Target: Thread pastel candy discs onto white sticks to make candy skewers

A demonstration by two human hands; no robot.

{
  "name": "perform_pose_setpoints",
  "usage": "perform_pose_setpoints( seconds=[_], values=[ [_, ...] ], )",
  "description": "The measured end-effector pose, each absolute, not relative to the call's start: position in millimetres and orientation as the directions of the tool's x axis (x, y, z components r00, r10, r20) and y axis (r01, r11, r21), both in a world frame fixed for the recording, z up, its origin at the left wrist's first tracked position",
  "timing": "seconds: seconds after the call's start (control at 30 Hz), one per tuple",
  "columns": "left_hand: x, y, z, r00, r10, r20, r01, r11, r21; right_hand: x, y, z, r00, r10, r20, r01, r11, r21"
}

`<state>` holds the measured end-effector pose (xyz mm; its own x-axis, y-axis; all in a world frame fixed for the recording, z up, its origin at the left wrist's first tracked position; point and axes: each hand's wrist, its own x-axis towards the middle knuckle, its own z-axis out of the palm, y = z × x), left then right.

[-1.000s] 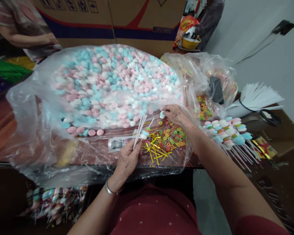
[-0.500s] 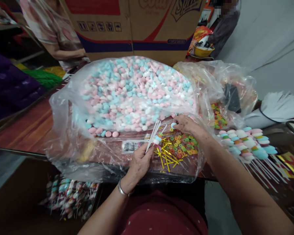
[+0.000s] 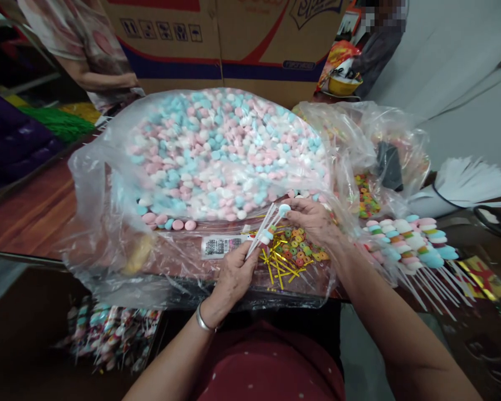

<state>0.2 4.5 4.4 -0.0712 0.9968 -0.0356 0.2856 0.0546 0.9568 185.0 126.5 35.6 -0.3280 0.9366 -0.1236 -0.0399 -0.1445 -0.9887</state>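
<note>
My left hand (image 3: 236, 271) is closed around several white sticks (image 3: 261, 229); one of them carries small candies (image 3: 268, 235), white, blue and green. At the tip of that stick, my right hand (image 3: 313, 218) pinches a pale blue marshmallow (image 3: 284, 210). Behind both hands lies a big clear bag of pink, blue and white marshmallows (image 3: 221, 150). Below my right hand are colourful gummy rings (image 3: 303, 247) and gold twist ties (image 3: 280, 267), on the clear plastic. A white labelled packet (image 3: 221, 247) rests left of the sticks.
Finished candy skewers (image 3: 413, 242) lie at the right, near a bundle of white sticks (image 3: 471, 181). More skewers (image 3: 112, 334) fill a box at lower left. A large cardboard box (image 3: 229, 50) stands behind the bag. Two other people are partly visible behind the table.
My right hand has moved left from beside the gummy rings, bringing the blue marshmallow to the stick's tip. The whole view has shifted slightly.
</note>
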Motion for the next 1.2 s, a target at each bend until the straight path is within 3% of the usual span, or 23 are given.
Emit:
perform_pose_setpoints(
  seconds=[0.33,0.47,0.57,0.67,1.0,1.2],
  values=[
    [2,6,10,-0.089,0.996,-0.026,0.323,0.053,0.945,183,119,31,-0.256,0.966,0.018,-0.09,-0.005,-0.996],
    [2,6,11,-0.095,0.995,-0.037,0.316,0.065,0.946,186,115,33,-0.281,0.943,0.177,0.065,0.203,-0.977],
    [2,5,12,-0.09,0.995,-0.036,0.317,0.063,0.946,189,113,37,-0.307,0.891,0.335,0.241,0.414,-0.878],
    [1,5,11,-0.071,0.997,-0.03,0.306,0.051,0.951,191,113,39,-0.34,0.844,0.415,0.348,0.523,-0.778],
    [1,3,5,-0.073,0.997,-0.041,0.25,0.058,0.966,183,107,30,-0.326,0.815,0.479,0.436,0.579,-0.688],
    [1,3,7,-0.073,0.997,-0.036,0.257,0.054,0.965,181,101,23,-0.315,0.812,0.491,0.42,0.584,-0.695]
  ],
)
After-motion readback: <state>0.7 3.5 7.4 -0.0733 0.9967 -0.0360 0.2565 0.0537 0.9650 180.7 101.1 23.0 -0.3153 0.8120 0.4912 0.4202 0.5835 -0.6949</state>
